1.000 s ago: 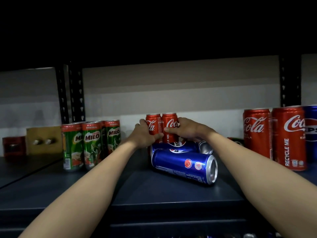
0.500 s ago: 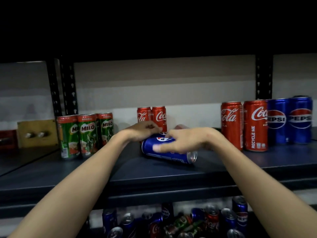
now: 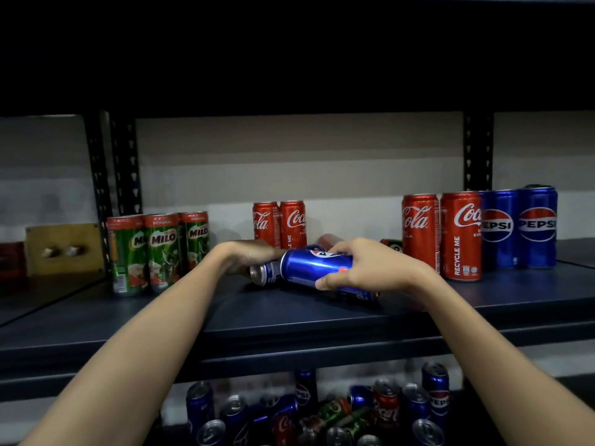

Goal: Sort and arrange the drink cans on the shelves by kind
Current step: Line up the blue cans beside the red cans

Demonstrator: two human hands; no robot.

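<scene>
Dark metal shelf (image 3: 289,320) against a pale wall, lit dimly. At nine o'clock, green Milo cans (image 3: 157,249) standing upright in a cluster; at twelve, two red cola cans (image 3: 279,224) upright near the back; at three, two more red cans (image 3: 441,235) touching two blue Pepsi cans (image 3: 520,228). Below, at six, a jumble of mixed cans (image 3: 322,410) on the lower level. Centre: blue can (image 3: 317,268) lying on its side, right hand (image 3: 367,268) wrapped around it, thumb underneath. Just behind at ten o'clock, second blue can (image 3: 265,274), also lying down, left hand (image 3: 248,255) curled over it, grip partly hidden.
</scene>
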